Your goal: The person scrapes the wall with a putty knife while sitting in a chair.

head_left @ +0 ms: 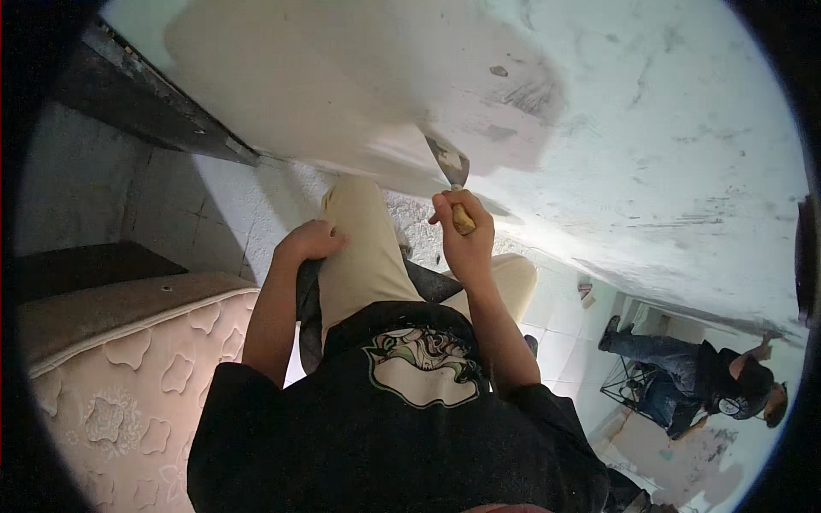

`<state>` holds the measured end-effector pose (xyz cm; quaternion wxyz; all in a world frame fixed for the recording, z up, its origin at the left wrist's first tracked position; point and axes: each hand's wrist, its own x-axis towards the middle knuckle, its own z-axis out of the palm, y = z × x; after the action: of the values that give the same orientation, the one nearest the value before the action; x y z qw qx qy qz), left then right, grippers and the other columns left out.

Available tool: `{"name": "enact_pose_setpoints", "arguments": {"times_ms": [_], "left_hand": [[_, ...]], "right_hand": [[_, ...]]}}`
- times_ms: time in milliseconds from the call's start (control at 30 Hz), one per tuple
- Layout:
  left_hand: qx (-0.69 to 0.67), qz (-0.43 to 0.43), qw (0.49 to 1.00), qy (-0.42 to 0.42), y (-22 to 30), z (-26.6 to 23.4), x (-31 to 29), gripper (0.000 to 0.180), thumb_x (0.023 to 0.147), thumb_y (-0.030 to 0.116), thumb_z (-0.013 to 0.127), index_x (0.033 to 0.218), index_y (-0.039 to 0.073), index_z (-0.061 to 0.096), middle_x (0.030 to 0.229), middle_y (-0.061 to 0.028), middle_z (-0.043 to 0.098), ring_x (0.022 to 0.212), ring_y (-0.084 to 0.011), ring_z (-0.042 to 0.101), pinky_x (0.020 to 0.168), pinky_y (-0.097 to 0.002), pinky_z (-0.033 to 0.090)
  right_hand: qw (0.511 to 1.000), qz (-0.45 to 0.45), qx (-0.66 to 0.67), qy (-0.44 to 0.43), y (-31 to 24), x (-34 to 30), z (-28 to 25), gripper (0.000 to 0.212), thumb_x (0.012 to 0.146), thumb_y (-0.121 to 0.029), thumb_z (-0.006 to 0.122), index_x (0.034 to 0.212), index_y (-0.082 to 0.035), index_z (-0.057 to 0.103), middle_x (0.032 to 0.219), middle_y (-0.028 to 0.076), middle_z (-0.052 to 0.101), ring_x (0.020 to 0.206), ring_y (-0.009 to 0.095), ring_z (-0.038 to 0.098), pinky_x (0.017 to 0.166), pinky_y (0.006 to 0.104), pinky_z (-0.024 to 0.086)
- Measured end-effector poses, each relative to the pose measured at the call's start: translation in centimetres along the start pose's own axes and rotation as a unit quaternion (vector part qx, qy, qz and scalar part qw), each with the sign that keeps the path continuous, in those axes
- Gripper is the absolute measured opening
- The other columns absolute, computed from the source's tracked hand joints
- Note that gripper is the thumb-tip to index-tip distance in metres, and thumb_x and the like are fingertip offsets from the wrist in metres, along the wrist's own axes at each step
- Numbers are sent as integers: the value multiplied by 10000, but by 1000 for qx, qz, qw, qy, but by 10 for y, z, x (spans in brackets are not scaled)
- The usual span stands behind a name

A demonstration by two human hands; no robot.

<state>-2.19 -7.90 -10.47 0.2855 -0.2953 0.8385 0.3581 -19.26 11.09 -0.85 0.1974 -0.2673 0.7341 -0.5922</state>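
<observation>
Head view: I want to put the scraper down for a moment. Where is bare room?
Bare pale floor tiles lie right of the beige-trousered knee, before the seated co-worker. The quilted pink mattress top at left is bare. Crowded: the lap, where left hand rests.

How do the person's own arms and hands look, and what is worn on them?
Both forearms are bare, coming up from short black sleeves of a black shirt with a pale green and cream printed design. The left hand and the right hand wear no gloves. No watch, ring or bracelet shows.
</observation>
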Motion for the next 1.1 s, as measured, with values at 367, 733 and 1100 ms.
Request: {"name": "enact_pose_setpoints", "arguments": {"times_ms": [367, 733, 1100], "left_hand": [[-5, 11, 1000, 16, -5, 6, 1, 517, 811, 454, 511, 984, -24, 607, 953, -259, 624, 929, -376, 607, 825, -427, 458], [-3, -3, 1000, 4, -2, 3, 0, 513, 816, 461, 521, 968, -24, 584, 961, -254, 622, 906, -363, 609, 795, -411, 463], [15, 3, 1000, -20, -5, 5, 6, 504, 818, 453, 530, 1005, -12, 583, 990, -255, 619, 947, -365, 602, 820, -408, 463]], "right_hand": [[996, -18, 79, 25, 11, -1, 3, 146, 886, -109, 604, 826, 20, 572, 862, 95, 596, 648, 109, 566, 626, 241, 469], [988, 73, 133, 20, 4, -1, -1, 164, 884, -163, 617, 825, -13, 584, 692, 49, 597, 726, 120, 586, 756, 265, 442], [898, 76, 433, 5, 20, -1, 0, 146, 910, -195, 557, 866, -65, 507, 1021, 117, 521, 939, 179, 523, 841, 336, 462]]}}
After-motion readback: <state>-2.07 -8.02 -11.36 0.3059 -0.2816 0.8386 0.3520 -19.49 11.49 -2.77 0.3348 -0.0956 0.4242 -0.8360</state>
